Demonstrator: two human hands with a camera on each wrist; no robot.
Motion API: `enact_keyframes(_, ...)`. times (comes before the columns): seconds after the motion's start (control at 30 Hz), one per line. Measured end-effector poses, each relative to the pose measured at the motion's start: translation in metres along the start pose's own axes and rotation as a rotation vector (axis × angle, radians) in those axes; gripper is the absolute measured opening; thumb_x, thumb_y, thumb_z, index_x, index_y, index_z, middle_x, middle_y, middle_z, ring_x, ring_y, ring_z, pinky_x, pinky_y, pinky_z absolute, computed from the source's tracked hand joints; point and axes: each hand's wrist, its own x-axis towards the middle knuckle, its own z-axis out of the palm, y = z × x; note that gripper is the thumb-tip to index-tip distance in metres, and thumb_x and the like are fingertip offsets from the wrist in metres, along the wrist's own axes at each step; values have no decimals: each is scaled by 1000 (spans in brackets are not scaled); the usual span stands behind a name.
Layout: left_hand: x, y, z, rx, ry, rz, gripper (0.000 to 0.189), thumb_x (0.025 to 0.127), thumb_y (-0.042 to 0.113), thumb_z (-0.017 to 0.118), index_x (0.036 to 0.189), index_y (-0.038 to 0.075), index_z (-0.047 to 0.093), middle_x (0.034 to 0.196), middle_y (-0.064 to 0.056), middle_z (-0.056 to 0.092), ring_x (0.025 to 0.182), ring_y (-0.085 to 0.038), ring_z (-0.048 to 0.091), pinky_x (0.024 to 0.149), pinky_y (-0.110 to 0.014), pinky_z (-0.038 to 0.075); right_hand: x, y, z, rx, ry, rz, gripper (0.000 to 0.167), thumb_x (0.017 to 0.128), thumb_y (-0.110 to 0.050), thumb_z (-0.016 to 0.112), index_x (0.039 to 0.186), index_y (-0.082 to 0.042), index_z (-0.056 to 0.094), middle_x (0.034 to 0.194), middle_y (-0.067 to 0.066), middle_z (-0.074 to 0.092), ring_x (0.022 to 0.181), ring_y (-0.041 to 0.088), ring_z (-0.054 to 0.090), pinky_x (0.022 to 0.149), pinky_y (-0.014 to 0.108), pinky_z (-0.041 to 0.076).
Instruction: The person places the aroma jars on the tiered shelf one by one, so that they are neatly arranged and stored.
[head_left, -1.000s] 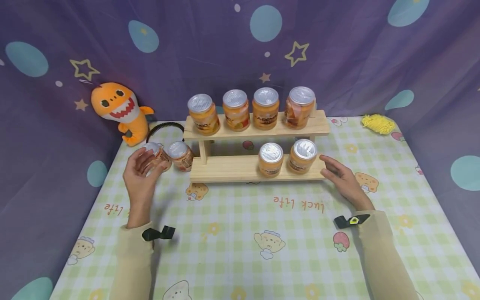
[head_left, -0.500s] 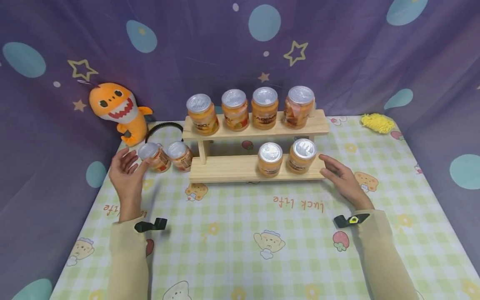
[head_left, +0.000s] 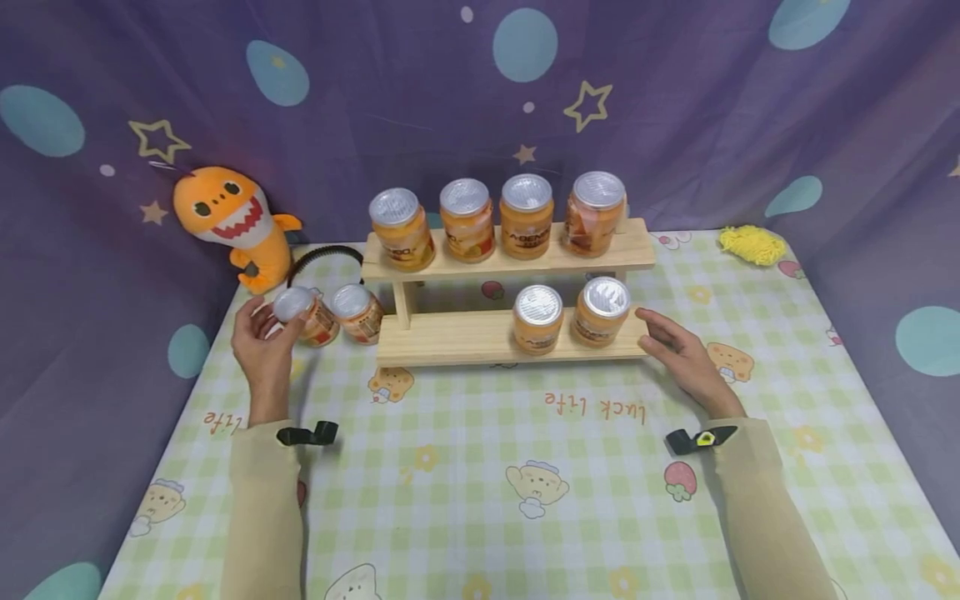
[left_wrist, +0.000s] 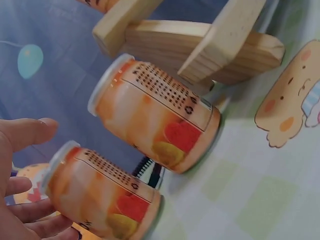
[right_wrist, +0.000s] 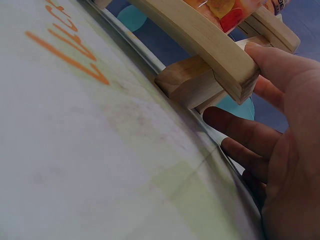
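My left hand [head_left: 262, 346] is beside the outer of two orange fruit cans [head_left: 318, 323] on the cloth left of the wooden rack. In the left wrist view its thumb [left_wrist: 35, 132] stands apart from the can's pale lid, while other fingers reach along the side of that nearer can [left_wrist: 100, 192]. The second loose can [head_left: 360, 315] stands just to its right. At the rack's right end, my right hand [head_left: 686, 362] touches the end of the lower shelf [head_left: 450, 337] with extended fingers. Two cans stand on the right half of that shelf, one of them [head_left: 602, 312] closest to this hand.
Several matching cans line the upper shelf [head_left: 442, 265]. An orange shark plush [head_left: 232, 225] sits at the back left, with a black coiled band [head_left: 326, 252] near it. Yellow yarn [head_left: 752, 245] lies at the back right. A purple curtain [head_left: 450, 108] hangs behind.
My left hand drew away leftward from the outer can, then came back rightward close to it. The cans stay in place, and my right hand holds its position at the shelf end.
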Motion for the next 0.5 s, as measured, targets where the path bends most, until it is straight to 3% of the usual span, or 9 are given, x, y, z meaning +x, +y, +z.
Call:
enact_keyframes(0.13,8,-6,5,-20,-9,-53,64,76,1,81,133,14,58,107,8,60,100,-6,54,85,-17,44,0,0,-1,-4,1,-2,55,103,-35,56,153,-18,42,159,9,42,118,-18,41,114,36,38)
enact_keyframes(0.23,13,-10,10,-39,-15,-79,67,74,3,84,134,14,58,104,9,61,99,-6,54,83,-17,45,0,0,-1,7,-1,-3,55,103,-34,56,153,-17,41,159,10,42,121,-15,43,116,46,36)
enact_keyframes(0.3,16,-13,12,-52,-23,-88,66,73,5,86,132,17,59,102,10,61,97,-6,55,81,-17,46,0,1,-1,19,-3,-5,56,103,-33,56,153,-16,41,159,11,41,129,-4,46,117,54,34)
enact_keyframes(0.43,19,-17,16,-80,-33,-75,61,73,7,86,126,21,59,99,9,62,95,-7,57,81,-16,47,1,2,0,33,-7,-8,56,103,-32,56,153,-14,41,160,12,40,142,29,44,117,58,31)
enact_keyframes(0.5,20,-19,17,-114,-37,-68,59,74,4,86,124,21,59,98,8,63,95,-7,57,82,-16,47,1,2,0,35,-6,-10,56,103,-32,56,153,-14,41,160,13,40,143,35,42,117,58,31)
